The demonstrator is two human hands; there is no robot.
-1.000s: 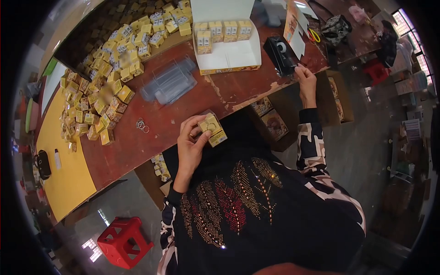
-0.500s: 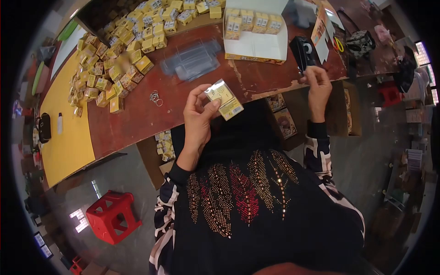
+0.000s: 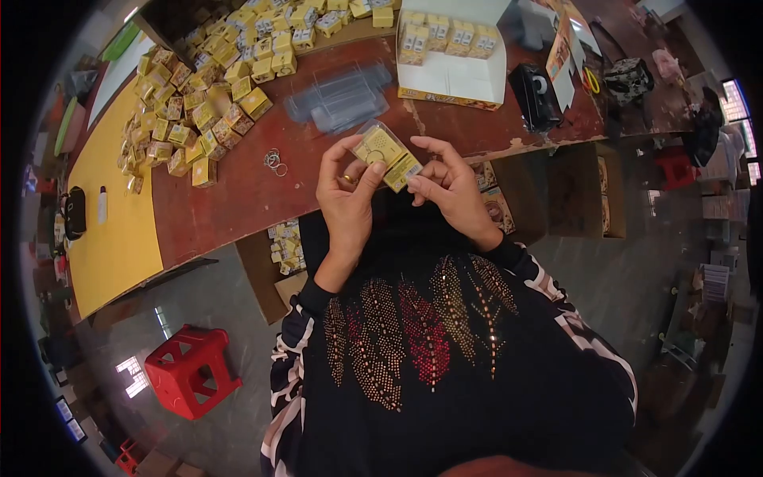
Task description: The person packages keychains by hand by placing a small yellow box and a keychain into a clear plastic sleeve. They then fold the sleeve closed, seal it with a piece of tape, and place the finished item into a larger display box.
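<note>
A small yellow box (image 3: 392, 161) with a clear plastic cover is held up in front of the table's near edge. My left hand (image 3: 347, 187) grips its left side, thumb on the front face and fingers behind. At the box's lower right edge, my right hand (image 3: 451, 191) has its thumb and bent fingers closed, with the index finger raised. Whether a small piece of tape is in those fingers, I cannot make out. Just beyond the box, flat clear plastic sleeves (image 3: 338, 99) lie on the red table (image 3: 214, 219).
A pile of small yellow boxes (image 3: 191, 119) covers the table's left and back. An open display carton (image 3: 449, 75) holds several more. To its right stands a black tape dispenser (image 3: 534, 95). Metal rings (image 3: 274, 161) lie at centre left. A red stool (image 3: 191, 371) stands on the floor.
My right hand has come left from the tape dispenser to the yellow box. The left hand still holds the box, which has shifted only slightly.
</note>
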